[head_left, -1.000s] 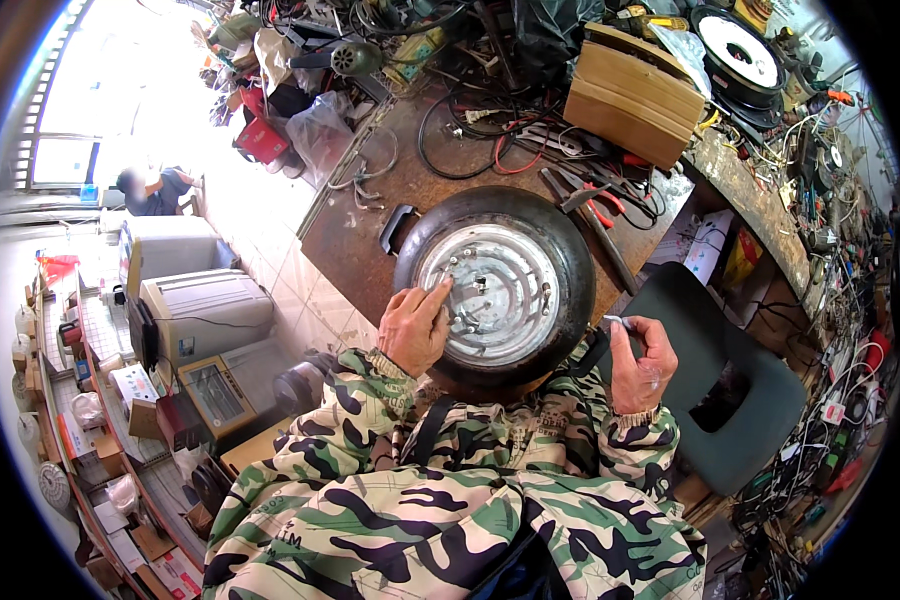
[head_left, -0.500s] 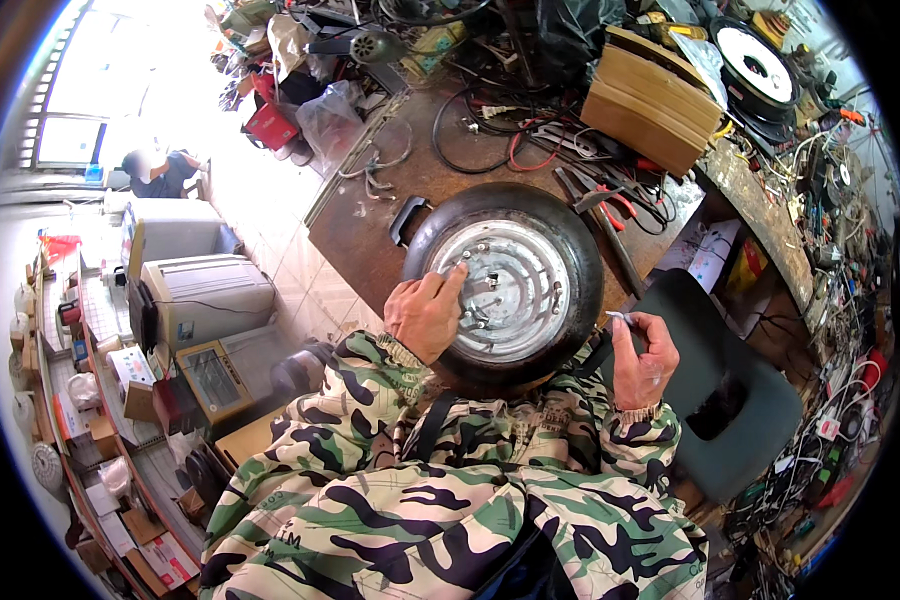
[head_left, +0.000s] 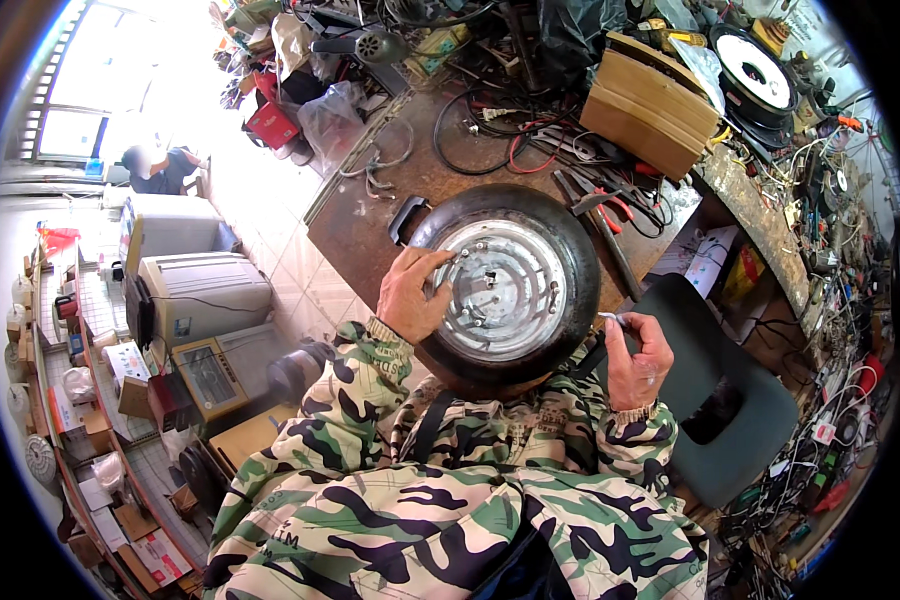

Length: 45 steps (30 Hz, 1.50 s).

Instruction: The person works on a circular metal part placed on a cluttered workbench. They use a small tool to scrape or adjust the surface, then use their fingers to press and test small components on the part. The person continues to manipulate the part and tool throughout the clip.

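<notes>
A round black pan (head_left: 583, 260) lies bottom up before me, a dark handle (head_left: 407, 219) sticking out at its upper left. Set in its underside is a grey metal disc (head_left: 515, 262) with ring-shaped ridges and several small posts. My left hand (head_left: 413, 293) rests at the disc's left edge, thumb and forefinger apart, holding nothing I can see; its forefinger reaches toward a post at the upper left. Right of the pan, my right hand (head_left: 639, 362) is closed, pinching a small pale stick-like piece (head_left: 611, 317) between thumb and fingers. Its kind is unclear.
Red-handled pliers (head_left: 598, 200) and a long dark metal tool (head_left: 615, 255) lie beyond the pan's right side. Black cables (head_left: 440, 135) and a cardboard box (head_left: 650, 100) crowd the back. A dark chair (head_left: 735, 400) stands at the right. A person (head_left: 160, 172) sits far left.
My left hand has drawn back leftward from the disc, and its thumb and forefinger have spread. The right hand has shifted slightly left, still pinching the pale piece.
</notes>
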{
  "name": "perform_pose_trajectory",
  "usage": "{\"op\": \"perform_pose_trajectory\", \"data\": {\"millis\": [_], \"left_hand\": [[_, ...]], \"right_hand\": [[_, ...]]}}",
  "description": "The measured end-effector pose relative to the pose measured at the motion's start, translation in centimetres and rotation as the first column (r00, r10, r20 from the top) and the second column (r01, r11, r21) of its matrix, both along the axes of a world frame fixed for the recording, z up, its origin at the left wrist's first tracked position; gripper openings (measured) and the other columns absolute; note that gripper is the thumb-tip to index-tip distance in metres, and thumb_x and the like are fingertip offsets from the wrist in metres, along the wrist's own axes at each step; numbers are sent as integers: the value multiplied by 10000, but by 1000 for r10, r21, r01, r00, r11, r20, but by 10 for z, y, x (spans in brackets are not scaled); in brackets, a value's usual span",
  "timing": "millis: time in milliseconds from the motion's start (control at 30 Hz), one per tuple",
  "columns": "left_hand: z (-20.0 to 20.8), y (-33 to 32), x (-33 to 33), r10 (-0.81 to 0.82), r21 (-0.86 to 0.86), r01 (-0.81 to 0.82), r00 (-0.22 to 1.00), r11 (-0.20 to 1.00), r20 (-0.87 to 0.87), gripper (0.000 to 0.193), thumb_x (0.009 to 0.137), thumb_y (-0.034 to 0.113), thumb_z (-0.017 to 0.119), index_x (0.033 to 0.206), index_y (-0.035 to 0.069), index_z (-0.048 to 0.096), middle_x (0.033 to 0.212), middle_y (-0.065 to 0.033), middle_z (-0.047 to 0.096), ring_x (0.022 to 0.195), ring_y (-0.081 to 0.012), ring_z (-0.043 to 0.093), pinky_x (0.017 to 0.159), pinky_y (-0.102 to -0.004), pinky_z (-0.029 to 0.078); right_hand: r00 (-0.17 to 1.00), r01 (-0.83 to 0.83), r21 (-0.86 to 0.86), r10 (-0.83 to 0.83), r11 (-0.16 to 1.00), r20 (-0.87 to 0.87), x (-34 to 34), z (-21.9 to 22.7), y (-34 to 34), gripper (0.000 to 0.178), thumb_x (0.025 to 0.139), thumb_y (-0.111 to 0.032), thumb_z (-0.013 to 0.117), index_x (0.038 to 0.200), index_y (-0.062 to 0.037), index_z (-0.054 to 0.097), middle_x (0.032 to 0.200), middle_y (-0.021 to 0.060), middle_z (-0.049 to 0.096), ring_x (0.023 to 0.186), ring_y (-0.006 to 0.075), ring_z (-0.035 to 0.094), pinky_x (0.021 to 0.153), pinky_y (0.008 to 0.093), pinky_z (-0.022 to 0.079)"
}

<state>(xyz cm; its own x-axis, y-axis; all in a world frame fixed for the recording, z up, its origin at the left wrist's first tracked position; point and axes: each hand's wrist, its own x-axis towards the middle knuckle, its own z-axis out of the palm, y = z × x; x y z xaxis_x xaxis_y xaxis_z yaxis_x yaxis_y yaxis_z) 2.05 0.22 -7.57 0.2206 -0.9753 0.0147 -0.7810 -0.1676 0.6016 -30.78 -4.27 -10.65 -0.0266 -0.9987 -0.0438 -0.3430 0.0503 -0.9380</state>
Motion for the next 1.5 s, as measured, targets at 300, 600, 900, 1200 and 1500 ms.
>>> {"op": "perform_pose_trajectory", "data": {"millis": [300,600,900,1200,1500], "left_hand": [[4,-21,16,-190,88,176,962,980,196,292,857,87,737,1141,78,807,1089,-104,697,1066,-317,682,919,-422,578],[2,-22,20,-226,-1,231,953,973,204,255,857,43,744,1107,36,793,1064,-127,715,968,-322,722,856,-424,605],[18,16,-32,-4,-76,44,886,996,463,480,831,3,729,1306,68,754,969,-125,636,886,-327,692,760,-453,592],[20,11,-40,-99,139,34,865,990,492,583,875,97,701,1456,130,668,1003,-114,612,903,-341,707,789,-471,590],[12,10,-28,-194,199,98,814,975,548,592,879,110,699,1470,106,657,1002,-109,607,933,-340,679,846,-481,560]], "right_hand": [[1000,24,9,-24,1000,-12,-4,-4,1,140,924,-68,813,963,34,726,877,136,731,788,246,719,752,343,565],[998,53,6,-53,999,-22,-7,0,0,132,919,-56,810,959,35,723,871,134,728,786,231,714,751,338,561],[998,59,28,-58,998,-19,-9,-8,4,133,919,-54,810,964,34,722,877,130,735,796,224,719,761,337,566],[999,23,10,-23,1000,-31,-6,-4,1,141,921,-68,811,961,35,724,873,135,733,788,238,718,750,340,563],[1000,29,20,-29,999,1,-10,-5,-2,144,927,-75,810,959,37,724,867,135,731,782,238,714,753,344,562]]}}
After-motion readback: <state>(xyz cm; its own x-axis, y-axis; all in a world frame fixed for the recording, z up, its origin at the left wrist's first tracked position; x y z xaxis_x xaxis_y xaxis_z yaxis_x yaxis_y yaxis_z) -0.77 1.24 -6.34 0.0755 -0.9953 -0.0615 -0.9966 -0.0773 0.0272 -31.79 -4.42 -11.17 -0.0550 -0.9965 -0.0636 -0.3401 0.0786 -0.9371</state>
